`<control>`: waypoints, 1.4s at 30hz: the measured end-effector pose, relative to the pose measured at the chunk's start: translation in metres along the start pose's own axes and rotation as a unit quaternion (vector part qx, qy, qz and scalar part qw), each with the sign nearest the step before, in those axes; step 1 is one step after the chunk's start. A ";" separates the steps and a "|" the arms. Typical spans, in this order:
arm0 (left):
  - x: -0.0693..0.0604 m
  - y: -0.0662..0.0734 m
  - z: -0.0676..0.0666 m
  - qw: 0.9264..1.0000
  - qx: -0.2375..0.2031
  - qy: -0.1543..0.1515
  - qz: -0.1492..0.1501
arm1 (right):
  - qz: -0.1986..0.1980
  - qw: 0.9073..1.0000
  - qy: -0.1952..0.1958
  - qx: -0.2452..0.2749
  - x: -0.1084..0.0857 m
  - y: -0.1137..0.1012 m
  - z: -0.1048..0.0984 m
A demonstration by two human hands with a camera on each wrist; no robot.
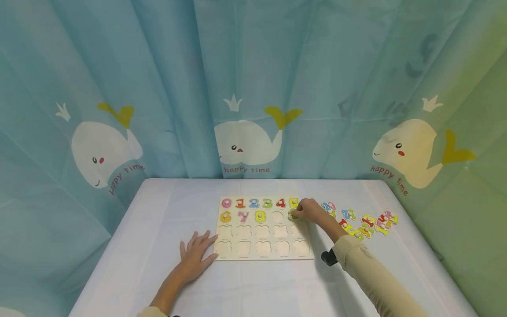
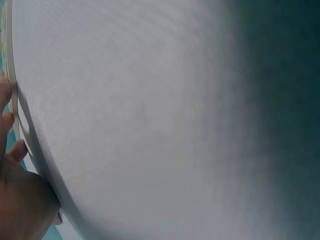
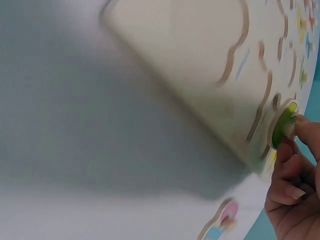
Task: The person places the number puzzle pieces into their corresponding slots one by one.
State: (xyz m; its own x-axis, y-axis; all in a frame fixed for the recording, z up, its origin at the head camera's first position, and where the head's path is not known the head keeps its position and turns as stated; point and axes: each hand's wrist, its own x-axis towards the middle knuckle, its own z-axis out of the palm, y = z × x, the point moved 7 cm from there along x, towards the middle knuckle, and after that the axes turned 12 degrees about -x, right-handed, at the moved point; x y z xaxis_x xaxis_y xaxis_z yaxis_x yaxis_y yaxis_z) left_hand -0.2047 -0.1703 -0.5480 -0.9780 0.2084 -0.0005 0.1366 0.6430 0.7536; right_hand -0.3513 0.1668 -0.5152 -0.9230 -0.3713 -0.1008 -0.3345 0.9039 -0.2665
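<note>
A wooden number puzzle board [image 1: 253, 259] lies flat on the white table, with number pieces in its top row and part of its second. My right hand [image 1: 310, 211] pinches a green number piece [image 3: 285, 125] by its knob between thumb and fingers. In the right wrist view the piece is tilted at the board's surface; its numeral cannot be read. Beside the board's left edge my left hand [image 1: 195, 255] lies with fingers spread, fingertips touching the edge. The left wrist view shows only part of that hand [image 2: 25, 200] and the table.
Several loose number pieces [image 1: 366, 229] lie scattered, some overlapping, right of the board beyond my right forearm. Shaped recesses fill the board's lower rows. A blue curtain [image 1: 178, 110] with whale prints hangs behind the table [image 1: 130, 264].
</note>
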 end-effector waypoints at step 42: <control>-0.001 -0.001 0.000 1.000 0.006 0.002 -0.002 | 0.001 0.999 0.032 0.030 0.015 -0.043 0.021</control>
State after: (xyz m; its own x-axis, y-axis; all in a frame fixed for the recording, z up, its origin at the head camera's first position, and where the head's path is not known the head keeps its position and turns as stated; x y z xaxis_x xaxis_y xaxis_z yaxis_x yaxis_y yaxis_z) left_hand -0.2040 -0.1711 -0.5493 -0.9792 0.2028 -0.0003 0.1349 0.6526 0.7456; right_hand -0.3465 0.1178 -0.5253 -0.9344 -0.3540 -0.0400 -0.3229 0.8891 -0.3243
